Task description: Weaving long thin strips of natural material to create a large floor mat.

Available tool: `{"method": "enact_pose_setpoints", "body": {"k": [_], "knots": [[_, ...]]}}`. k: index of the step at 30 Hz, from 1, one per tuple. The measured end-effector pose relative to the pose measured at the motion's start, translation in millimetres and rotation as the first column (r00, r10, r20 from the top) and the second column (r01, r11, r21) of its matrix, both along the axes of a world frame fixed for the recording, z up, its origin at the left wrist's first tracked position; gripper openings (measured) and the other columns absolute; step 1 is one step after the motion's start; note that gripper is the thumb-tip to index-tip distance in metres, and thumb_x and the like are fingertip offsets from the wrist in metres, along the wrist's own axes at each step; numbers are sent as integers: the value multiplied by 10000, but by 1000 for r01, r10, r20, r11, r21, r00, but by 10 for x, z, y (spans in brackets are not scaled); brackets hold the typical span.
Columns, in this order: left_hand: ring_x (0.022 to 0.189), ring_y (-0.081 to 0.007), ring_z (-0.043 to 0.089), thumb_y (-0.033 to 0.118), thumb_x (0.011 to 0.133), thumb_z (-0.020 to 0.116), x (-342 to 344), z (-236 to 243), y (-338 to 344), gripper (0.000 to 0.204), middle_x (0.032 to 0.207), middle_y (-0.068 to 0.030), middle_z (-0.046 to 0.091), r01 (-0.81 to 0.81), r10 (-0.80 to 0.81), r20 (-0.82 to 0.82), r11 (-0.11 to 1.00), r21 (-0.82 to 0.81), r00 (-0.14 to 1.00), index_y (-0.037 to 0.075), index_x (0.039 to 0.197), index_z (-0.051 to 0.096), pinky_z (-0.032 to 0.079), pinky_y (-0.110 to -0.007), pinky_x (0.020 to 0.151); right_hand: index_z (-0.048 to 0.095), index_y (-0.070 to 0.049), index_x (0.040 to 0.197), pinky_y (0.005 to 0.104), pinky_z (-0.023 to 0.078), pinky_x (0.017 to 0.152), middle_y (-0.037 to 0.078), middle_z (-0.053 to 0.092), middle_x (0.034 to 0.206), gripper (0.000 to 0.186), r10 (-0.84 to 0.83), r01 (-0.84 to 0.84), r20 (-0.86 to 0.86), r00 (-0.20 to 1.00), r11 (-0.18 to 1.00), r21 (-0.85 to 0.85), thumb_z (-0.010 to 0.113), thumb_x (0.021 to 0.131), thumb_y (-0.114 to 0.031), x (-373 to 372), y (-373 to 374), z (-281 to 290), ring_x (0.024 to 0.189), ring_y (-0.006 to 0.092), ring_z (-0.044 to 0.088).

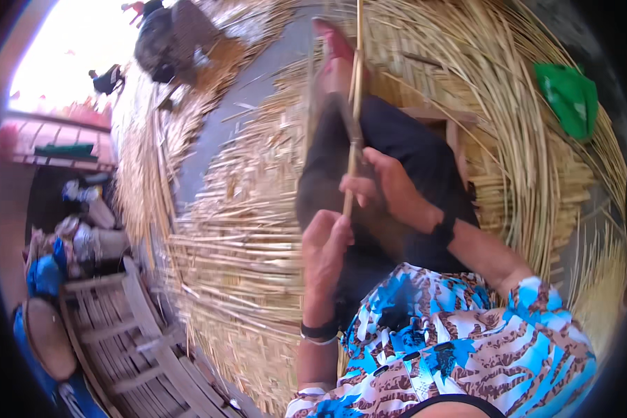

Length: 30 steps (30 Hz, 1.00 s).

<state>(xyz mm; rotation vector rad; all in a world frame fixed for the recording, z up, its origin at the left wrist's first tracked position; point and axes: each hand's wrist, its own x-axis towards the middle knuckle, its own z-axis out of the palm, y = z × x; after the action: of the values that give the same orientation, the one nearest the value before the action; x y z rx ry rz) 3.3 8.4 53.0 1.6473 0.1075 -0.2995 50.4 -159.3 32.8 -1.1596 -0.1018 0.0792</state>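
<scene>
Running up and away from me over my lap is a long, pale reed stalk. My left hand is closed on its near end. Farther up, my right hand is closed with its fingers around the stalk. A dark, narrow, blade-like piece crosses the stalk just beyond the right hand. It is blurred, and I cannot tell whether the right hand holds it. Beneath both hands are my legs in dark trousers.
Woven reed matting covers the floor on the left. Loose reeds lie in a long bundle on the right, near a green bag. A wooden slatted frame stands at lower left. Another person bends at the far left.
</scene>
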Motion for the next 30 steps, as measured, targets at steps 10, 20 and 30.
{"method": "enact_pose_setpoints", "body": {"k": [10,20,30], "knots": [[636,-259,592,161,881,653,-167,-282,-115,178,756,-92,534,-211,-204,467,692,691,860,49,848,519,455,-367,547,496,-66,894,207,440,527,10,559,723,118,-211,194,-136,968,973,-126,613,880,-76,-389,135,-316,574,65,532],[623,-300,610,168,905,637,-103,-445,-93,196,718,-161,592,-24,-156,279,836,548,948,9,848,536,467,-385,566,494,-56,904,207,416,502,6,535,727,176,-282,299,-297,912,954,12,659,853,-91,-431,116,-362,546,61,500],[696,-414,568,146,937,567,-85,-290,-101,149,743,-198,577,28,-311,258,684,729,915,32,846,533,436,-464,606,503,-18,1013,223,435,552,16,550,765,348,-246,300,-349,904,947,111,717,808,-200,-392,61,-491,603,80,526]]}}
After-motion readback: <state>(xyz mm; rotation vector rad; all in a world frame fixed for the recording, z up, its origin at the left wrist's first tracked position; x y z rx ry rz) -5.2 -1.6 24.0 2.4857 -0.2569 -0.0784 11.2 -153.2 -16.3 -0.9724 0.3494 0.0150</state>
